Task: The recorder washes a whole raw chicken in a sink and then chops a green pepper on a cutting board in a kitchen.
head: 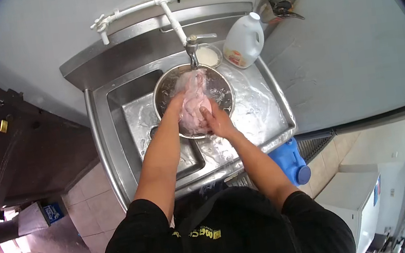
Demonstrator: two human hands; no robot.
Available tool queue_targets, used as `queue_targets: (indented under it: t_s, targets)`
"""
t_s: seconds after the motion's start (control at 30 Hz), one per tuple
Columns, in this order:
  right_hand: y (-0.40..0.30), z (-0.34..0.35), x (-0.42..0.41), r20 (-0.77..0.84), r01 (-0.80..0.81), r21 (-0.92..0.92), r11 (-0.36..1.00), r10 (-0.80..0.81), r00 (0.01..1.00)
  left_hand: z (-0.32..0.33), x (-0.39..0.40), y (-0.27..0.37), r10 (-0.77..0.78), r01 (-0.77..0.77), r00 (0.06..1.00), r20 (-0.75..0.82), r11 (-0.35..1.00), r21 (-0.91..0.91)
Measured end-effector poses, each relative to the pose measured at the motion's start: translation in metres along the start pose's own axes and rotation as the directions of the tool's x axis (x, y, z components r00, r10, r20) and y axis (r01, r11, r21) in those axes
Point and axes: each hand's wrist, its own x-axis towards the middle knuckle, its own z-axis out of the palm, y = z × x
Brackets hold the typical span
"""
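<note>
Both of my hands hold a piece of raw, pale pink meat, possibly poultry [196, 106], in a round metal bowl [159, 113] of water. My left hand [178, 104] is at the meat's left side, its fingers partly hidden. At the right side, my right hand [218, 118] grips it with the thumb on top. The metal faucet [193, 53] stands right above the meat's far end, and the water around the meat is splashing. The bowl rests partly over the basin and partly on the wet steel drainboard [256, 100].
A small bowl with white contents [208, 56] stands behind the faucet. A white plastic jug [243, 40] is at the back right. White pipes [133, 9] run along the wall. The steel sink basin [134, 116] lies to the left, and a blue container [287, 161] stands below the sink's right front.
</note>
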Motion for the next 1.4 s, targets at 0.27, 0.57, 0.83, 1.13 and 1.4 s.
queue_targets:
  t_s: [0.27, 0.57, 0.83, 1.13, 1.4]
  targets:
    - [0.049, -0.002, 0.064, -0.124, -0.076, -0.263, 0.962, 0.044, 0.991, 0.028, -0.022, 0.017, 0.338, -0.075, 0.903, -0.266, 0.733, 0.677]
    - [0.025, 0.024, 0.057, 0.009, -0.025, -0.568, 0.823, 0.036, 0.999, 0.071, -0.095, 0.091, 0.551, -0.411, 0.822, 0.144, 0.398, 0.82]
    - [0.003, 0.003, 0.013, -0.012, 0.174, -0.453, 0.874, -0.201, 0.979, 0.004, -0.071, 0.049, 0.551, -0.139, 0.824, -0.13, 0.419, 0.897]
    - [0.029, -0.004, 0.011, 0.299, 0.148, -0.629, 0.763, 0.062, 0.952, 0.115, -0.143, 0.003, 0.72, 0.115, 0.684, -0.118, 0.054, 0.992]
    - [0.034, -0.025, 0.015, -0.054, 0.093, -0.355, 0.93, -0.119, 0.991, 0.097, -0.148, -0.013, 0.829, -0.249, 0.556, -0.061, 0.236, 0.939]
